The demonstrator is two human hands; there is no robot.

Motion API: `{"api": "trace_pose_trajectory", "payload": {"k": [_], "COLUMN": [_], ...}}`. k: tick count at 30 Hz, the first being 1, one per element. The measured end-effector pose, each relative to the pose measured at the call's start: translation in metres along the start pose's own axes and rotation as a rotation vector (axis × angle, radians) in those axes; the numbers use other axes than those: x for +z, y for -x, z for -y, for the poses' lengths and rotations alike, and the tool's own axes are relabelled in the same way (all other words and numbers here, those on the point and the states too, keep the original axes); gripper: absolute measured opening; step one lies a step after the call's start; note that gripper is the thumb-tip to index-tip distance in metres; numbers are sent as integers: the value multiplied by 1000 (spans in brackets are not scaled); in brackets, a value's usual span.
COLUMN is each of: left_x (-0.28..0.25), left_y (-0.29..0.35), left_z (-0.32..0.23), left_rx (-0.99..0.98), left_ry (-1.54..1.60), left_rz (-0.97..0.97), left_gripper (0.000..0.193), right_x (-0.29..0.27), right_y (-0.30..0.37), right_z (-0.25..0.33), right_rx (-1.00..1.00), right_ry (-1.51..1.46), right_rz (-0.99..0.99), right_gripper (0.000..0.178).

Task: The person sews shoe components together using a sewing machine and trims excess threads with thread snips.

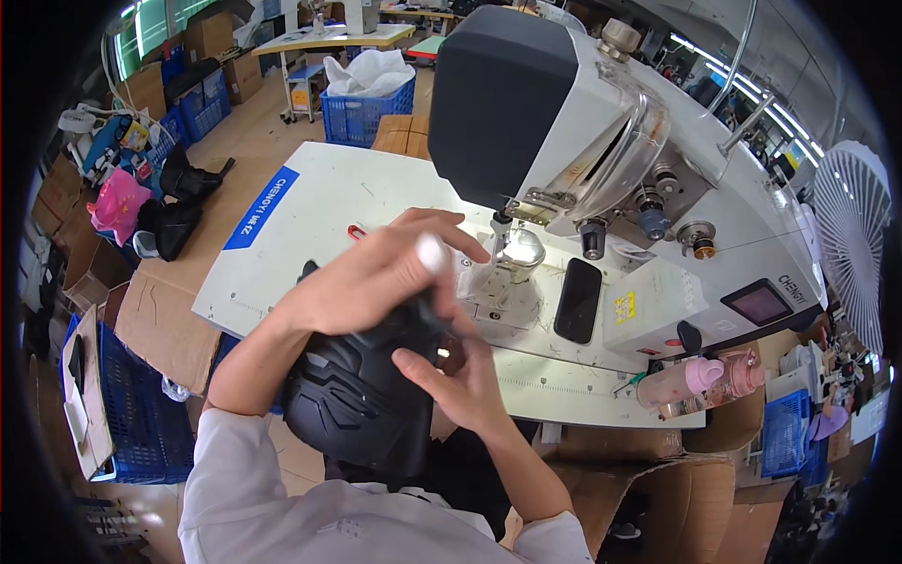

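A black moulded piece [352, 404] with raised ridges, perhaps a bag or its shell, stands against my lap at the near edge of the sewing table [310, 188]. My right hand [465, 381] grips its right edge, thumb in front and fingers partly hidden behind. Over the piece's top, my left hand [371, 277] is raised with fingers apart, a white cover [433, 254] on one fingertip; motion blurs it in part. Just beyond the fingers is the lit needle area of a large white and black sewing machine [573, 141].
A black phone [578, 301] lies on the machine bed. Pink bottles [681, 381] stand at the table's right end, near a white fan [848, 226]. A small red-handled tool [357, 231] lies beyond my left hand. Blue crates [141, 414] and cardboard boxes [686, 508] flank me.
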State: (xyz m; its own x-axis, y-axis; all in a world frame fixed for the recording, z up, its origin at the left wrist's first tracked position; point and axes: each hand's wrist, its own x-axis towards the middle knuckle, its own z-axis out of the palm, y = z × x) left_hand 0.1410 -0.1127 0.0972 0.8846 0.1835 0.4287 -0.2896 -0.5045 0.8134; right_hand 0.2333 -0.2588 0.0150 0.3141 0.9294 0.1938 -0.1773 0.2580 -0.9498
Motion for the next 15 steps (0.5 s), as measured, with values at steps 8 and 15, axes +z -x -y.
{"api": "trace_pose_trajectory", "payload": {"k": [8, 15], "left_x": [-16, -4], "left_y": [0, -21], "left_z": [33, 46], "left_rx": [-127, -412], "left_ry": [-134, 252], "left_rz": [190, -67], "left_gripper": [44, 63], "right_x": [-32, -74], "right_y": [-23, -17], "right_z": [1, -16], "right_rx": [27, 278], "right_ry": [-11, -379], "right_rz": [-77, -50], "right_gripper": [27, 25]}}
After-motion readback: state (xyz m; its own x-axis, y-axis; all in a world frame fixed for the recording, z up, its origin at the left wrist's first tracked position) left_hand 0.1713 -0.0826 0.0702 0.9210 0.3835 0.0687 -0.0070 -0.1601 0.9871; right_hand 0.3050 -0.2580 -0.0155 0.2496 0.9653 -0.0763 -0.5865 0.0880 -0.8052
